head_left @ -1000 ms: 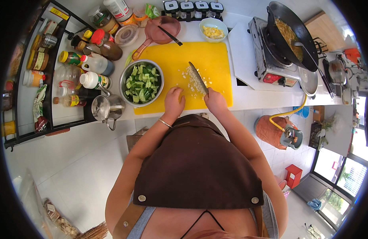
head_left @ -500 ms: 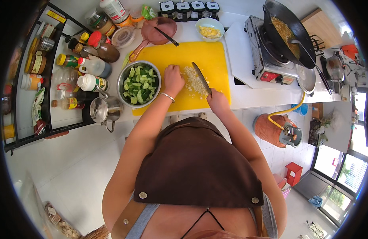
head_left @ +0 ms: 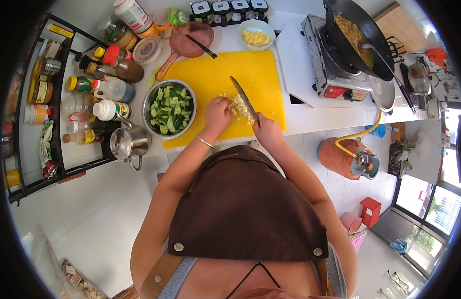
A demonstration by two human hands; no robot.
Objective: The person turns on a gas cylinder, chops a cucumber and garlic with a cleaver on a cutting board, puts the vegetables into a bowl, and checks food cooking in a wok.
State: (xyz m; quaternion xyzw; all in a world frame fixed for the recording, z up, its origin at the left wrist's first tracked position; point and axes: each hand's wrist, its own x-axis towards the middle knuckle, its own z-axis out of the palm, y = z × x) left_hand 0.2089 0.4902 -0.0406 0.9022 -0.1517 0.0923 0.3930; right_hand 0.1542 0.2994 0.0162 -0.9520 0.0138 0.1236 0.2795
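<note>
My right hand (head_left: 268, 130) grips the handle of a knife (head_left: 244, 99), its blade slanting up and left along the right side of a pile of finely chopped white pieces (head_left: 236, 105), which look like garlic. The pile lies on a yellow cutting board (head_left: 200, 70). At the pile's left edge is my left hand (head_left: 218, 117), fingers curled together; whether they pinch anything is hidden. Just left of that hand, a metal bowl (head_left: 168, 136) holds chopped green cucumber (head_left: 169, 110), overlapping the board's edge.
A pinkish pan (head_left: 193, 37) with a dark stick across it sits behind the board, beside a pale bowl (head_left: 249, 45) of yellow pieces. On the right, a wok (head_left: 335, 20) stands on a gas stove (head_left: 340, 92). Bottles and a steel pot (head_left: 133, 142) crowd the left.
My left hand has come down toward me, its fingertips now at the pile's left edge. The chopped pieces lie closer together. The knife stays in my right hand; the view has shifted slightly.
</note>
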